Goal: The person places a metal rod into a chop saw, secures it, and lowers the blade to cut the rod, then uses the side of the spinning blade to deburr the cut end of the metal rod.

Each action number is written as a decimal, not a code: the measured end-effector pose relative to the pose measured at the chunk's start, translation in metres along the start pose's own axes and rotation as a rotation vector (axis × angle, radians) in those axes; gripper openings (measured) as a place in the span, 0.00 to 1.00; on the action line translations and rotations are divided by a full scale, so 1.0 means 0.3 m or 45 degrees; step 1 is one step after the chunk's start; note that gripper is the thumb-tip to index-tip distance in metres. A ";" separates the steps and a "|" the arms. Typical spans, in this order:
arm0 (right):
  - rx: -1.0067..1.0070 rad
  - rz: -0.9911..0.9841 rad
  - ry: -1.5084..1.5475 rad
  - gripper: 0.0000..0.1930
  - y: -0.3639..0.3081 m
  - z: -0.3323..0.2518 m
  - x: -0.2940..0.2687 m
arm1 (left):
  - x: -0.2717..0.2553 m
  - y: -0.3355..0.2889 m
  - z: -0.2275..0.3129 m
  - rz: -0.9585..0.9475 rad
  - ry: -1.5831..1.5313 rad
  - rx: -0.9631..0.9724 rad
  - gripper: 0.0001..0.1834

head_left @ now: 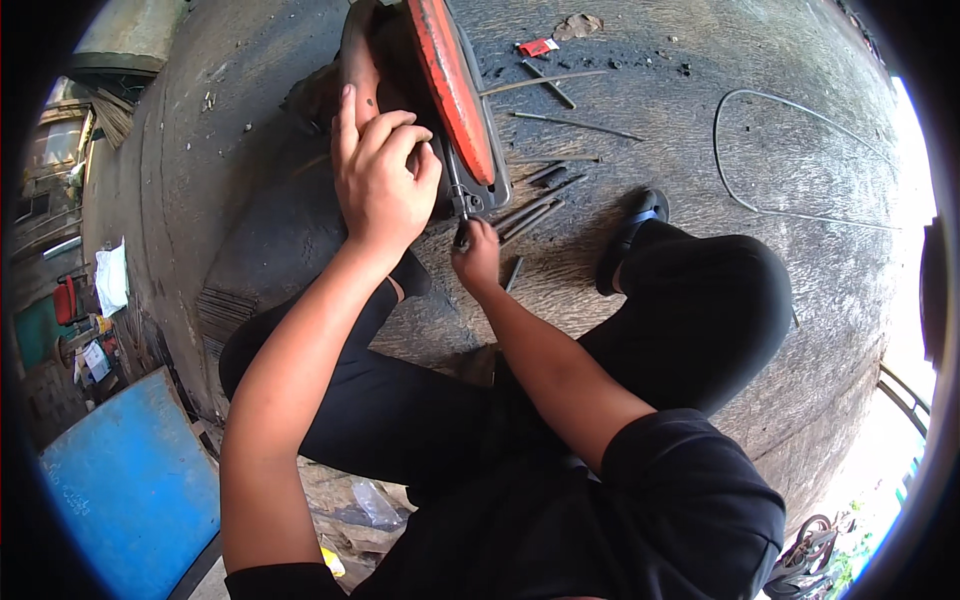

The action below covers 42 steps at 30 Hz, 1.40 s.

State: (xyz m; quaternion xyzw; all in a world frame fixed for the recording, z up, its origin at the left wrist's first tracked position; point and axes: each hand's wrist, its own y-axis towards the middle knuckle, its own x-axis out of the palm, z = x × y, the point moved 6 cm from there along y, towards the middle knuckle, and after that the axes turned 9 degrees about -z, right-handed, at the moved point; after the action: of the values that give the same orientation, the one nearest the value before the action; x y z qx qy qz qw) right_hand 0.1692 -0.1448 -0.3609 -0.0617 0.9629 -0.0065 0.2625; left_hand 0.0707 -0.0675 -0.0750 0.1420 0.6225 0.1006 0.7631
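A machine like a cut-off saw stands on the ground before me, with a worn red blade guard (452,95) and a dark metal base (503,190). My left hand (385,190) lies over its near left side, fingers apart and partly bent. The index finger reaches up to the curved reddish arm (360,72) of the machine. Below the guard, a threaded clamp screw (456,180) runs toward me. Closed around the dark crank handle (461,236) at the near end of that screw is my right hand (478,258), slightly blurred, its fingers partly hidden.
Several metal rods (533,220) lie right of the base, more (577,126) farther off. A bent wire loop (722,150) lies far right. A bundle of rods (226,312) sits near my left knee. A blue panel (135,490) stands at lower left. My shod foot (640,225) is right.
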 end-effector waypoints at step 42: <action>0.711 -0.284 0.693 0.12 -0.012 0.061 0.133 | -0.019 -0.007 -0.010 -0.025 0.064 -0.002 0.06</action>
State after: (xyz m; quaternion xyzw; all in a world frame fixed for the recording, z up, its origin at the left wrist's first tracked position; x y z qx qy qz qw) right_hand 0.1447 -0.1529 -0.3966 -0.0882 0.9459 -0.3122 0.0024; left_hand 0.0665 -0.0710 -0.0711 0.1327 0.6429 0.0971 0.7481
